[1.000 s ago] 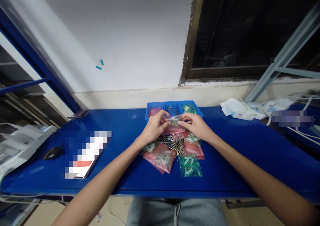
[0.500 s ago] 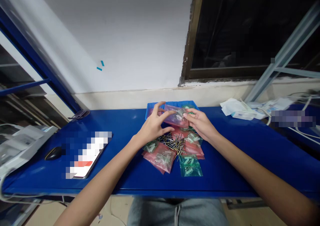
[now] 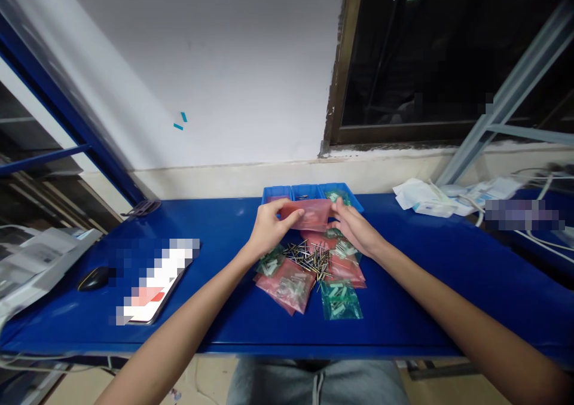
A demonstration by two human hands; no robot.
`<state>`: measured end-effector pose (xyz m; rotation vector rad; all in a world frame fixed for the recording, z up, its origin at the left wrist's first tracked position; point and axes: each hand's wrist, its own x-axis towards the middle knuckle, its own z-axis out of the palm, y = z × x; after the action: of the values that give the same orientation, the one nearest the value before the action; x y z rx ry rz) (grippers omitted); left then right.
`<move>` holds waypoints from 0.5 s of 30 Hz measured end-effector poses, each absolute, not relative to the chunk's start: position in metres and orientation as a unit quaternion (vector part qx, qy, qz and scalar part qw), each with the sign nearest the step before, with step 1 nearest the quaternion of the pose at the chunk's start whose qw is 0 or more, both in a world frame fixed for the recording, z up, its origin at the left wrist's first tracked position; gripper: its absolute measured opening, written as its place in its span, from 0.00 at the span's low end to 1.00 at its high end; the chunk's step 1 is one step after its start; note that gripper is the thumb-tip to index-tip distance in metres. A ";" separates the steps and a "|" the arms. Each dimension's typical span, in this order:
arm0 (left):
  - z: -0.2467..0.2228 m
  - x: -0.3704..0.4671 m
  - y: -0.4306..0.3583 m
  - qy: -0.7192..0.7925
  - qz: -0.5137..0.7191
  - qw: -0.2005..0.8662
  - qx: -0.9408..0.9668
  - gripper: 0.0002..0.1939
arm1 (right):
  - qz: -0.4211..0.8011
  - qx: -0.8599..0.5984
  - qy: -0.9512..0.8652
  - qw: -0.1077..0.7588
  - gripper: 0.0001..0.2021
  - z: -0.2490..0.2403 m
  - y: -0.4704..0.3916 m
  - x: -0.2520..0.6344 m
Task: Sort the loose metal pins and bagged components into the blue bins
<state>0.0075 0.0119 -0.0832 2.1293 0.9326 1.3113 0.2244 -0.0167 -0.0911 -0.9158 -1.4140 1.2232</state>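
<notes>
A pink translucent plastic bag (image 3: 313, 215) is stretched between my two hands, just in front of the blue bins. My left hand (image 3: 271, 225) pinches its left end, thumb on the near face. At the other end, my right hand (image 3: 354, 225) grips the bag's right edge between thumb and fingers. Below the hands lies a loose heap of thin metal pins (image 3: 316, 260), some silvery, some brass-coloured. Around the heap are pink bags (image 3: 291, 285) with pale pieces inside and a green bag (image 3: 341, 300) nearest the table's front edge.
Joined blue bins (image 3: 307, 191) stand against the wall, holding bags and metal pieces. On the left of the blue table (image 3: 394, 309) are a black mouse (image 3: 94, 278) and a phone-like device (image 3: 156, 285), partly blurred out. White papers (image 3: 426, 198) and cables lie at the right.
My left hand has closed on the left end of the pink bag, where its fingers were spread before. The bag is now turned and held level between both hands.
</notes>
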 end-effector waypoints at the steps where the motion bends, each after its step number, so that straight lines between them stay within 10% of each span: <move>1: -0.084 0.009 0.012 0.338 0.480 0.275 0.762 0.12 | 0.507 -0.370 -0.602 0.493 0.19 -0.091 -0.018 0.224; 8: -0.087 0.015 0.010 0.309 0.521 0.396 0.690 0.19 | 0.477 -0.394 -0.620 0.483 0.11 -0.091 -0.023 0.216; 15: -0.088 0.010 0.011 0.327 0.518 0.135 0.779 0.14 | 0.475 -0.415 -0.571 0.526 0.14 -0.095 -0.016 0.220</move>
<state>0.0100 0.0106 -0.0881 2.2577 0.9485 1.4999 0.2198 -0.0161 -0.0948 -0.9933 -1.3661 1.1351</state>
